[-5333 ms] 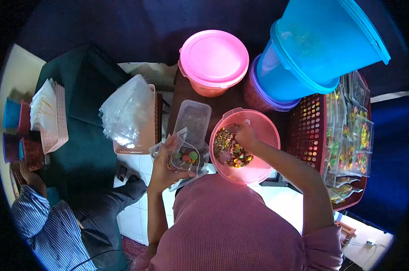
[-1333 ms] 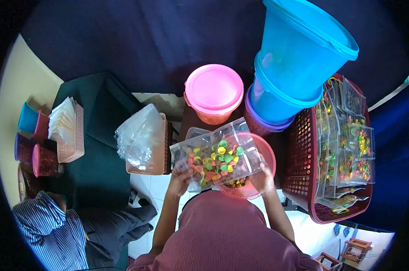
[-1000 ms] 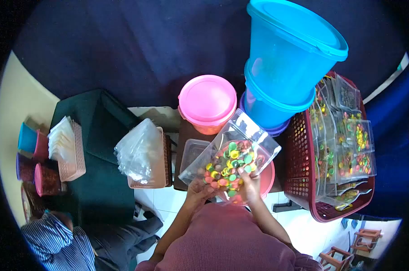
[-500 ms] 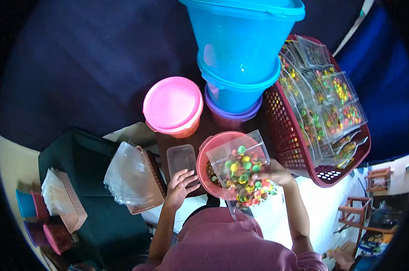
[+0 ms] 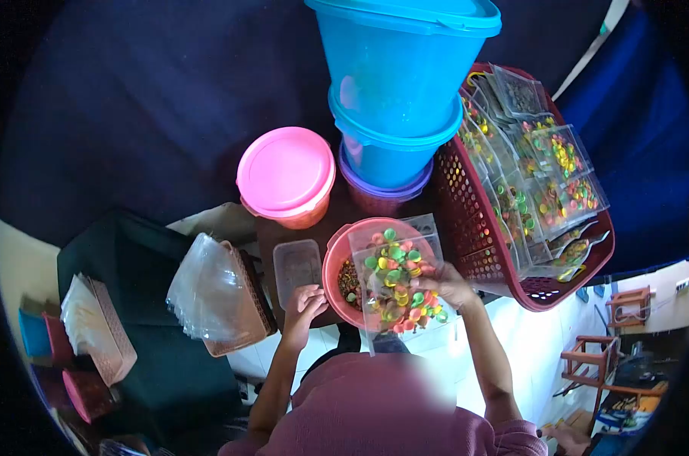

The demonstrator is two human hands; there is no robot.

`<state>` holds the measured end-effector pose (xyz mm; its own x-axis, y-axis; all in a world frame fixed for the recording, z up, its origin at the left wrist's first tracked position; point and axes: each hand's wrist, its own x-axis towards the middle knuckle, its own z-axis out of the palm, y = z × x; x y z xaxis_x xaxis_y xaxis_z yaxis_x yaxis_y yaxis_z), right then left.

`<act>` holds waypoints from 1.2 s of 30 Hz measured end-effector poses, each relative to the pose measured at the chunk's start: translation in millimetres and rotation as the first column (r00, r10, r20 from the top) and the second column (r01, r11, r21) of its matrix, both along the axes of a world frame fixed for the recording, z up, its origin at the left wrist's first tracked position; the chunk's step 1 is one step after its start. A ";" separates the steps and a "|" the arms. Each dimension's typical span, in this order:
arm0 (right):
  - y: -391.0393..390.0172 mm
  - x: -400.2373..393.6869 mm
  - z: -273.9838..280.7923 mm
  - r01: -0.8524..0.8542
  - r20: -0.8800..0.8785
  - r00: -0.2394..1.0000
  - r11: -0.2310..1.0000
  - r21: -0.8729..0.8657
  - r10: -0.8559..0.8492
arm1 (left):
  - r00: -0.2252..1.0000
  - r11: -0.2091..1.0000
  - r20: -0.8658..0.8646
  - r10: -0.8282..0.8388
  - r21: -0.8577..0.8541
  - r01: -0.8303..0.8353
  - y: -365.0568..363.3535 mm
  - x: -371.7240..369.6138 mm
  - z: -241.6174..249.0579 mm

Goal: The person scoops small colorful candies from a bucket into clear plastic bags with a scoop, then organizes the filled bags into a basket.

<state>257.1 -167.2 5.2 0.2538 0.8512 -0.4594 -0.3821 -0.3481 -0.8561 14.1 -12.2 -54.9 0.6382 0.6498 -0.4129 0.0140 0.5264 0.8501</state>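
Note:
A clear plastic bag (image 5: 399, 266) filled with small red, green and yellow round pieces is pinched at its right side by my right hand (image 5: 449, 287). The bag hangs tilted over a round pink tub (image 5: 332, 262), covering much of its opening. Small brownish and coloured bits (image 5: 348, 283) show inside the tub. My left hand (image 5: 305, 305) holds nothing, its fingers loosely bent and a little apart, with the fingertips right at the tub's left rim. Just beyond that hand lies a clear rectangular plastic box (image 5: 297, 267).
A maroon basket (image 5: 487, 262) packed with filled bags stands at the right. Stacked blue tubs (image 5: 397, 83) rise at the back beside a pink-lidded tub (image 5: 286, 173). At left, a woven basket (image 5: 259, 300) holds clear plastic bags (image 5: 211, 292). Wooden stools (image 5: 591, 357) stand farther right.
My left hand has moved right to the tub's rim, its fingers drawn closer together. The bag in my right hand has turned more upright and shifted slightly up.

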 end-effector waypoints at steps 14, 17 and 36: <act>-16.7 -6.9 -16.7 -0.041 -0.060 0.997 0.999 -0.003 0.041 | 0.958 0.955 -0.012 0.286 0.088 -0.283 -70.6 -1.4 9.7; -19.2 -4.7 -22.9 -0.133 -0.098 0.986 0.991 0.020 0.134 | 0.945 0.943 -0.011 0.327 0.069 -0.326 -90.1 -1.7 9.5; -28.2 -19.7 -13.7 -0.063 0.077 0.996 0.974 0.216 0.048 | 0.768 0.879 0.437 0.469 -0.316 -0.357 -136.5 -17.2 -13.5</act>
<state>237.4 -195.4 -8.5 0.2285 0.9426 -0.2436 -0.3032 -0.1689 -0.9378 -3.2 -148.7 -68.3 0.4777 0.8346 -0.2743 -0.6292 0.5429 0.5562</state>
